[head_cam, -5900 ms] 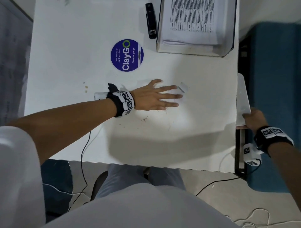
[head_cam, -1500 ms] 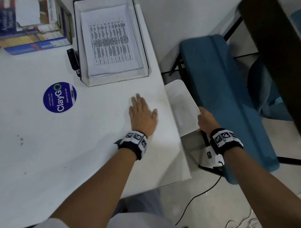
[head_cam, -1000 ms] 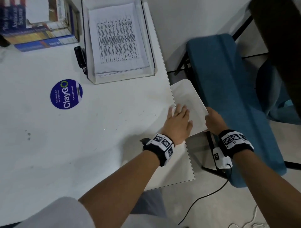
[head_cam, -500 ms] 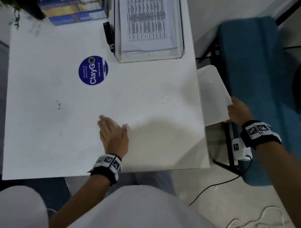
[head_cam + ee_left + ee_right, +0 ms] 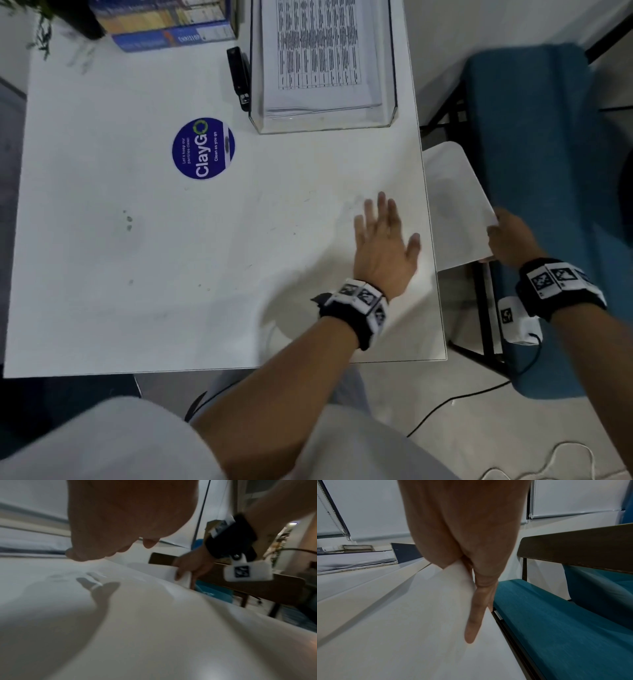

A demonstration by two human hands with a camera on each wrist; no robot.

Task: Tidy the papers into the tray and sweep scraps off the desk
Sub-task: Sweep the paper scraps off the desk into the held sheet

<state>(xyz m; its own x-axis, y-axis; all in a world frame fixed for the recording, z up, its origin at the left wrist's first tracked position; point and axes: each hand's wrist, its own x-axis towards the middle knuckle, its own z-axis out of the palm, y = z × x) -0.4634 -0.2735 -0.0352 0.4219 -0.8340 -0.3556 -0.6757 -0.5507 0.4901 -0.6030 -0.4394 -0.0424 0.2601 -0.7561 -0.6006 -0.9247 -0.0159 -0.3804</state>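
Note:
My left hand [image 5: 383, 240] lies flat, fingers straight, on the white desk [image 5: 171, 274] close to its right edge. In the left wrist view the left hand [image 5: 120, 520] hovers just over the desktop with nothing in it. My right hand [image 5: 510, 240] grips the near right corner of a blank white sheet [image 5: 452, 205] held beside and slightly below the desk's right edge; the right wrist view shows its thumb and fingers [image 5: 474, 615] pinching that sheet [image 5: 419, 615]. The clear tray [image 5: 322, 126] at the back holds a stack of printed papers [image 5: 318, 51]. Only faint specks [image 5: 128, 222] show on the desk.
A black stapler [image 5: 239, 78] lies left of the tray. A round blue ClayGo sticker [image 5: 203, 148] is on the desk, books [image 5: 164, 31] are stacked at the back left. A teal bench [image 5: 548, 205] stands right of the desk, cables lie on the floor.
My left hand has swept from the desk's lower middle rightward to near the right edge. My right hand still holds the sheet beside the desk.

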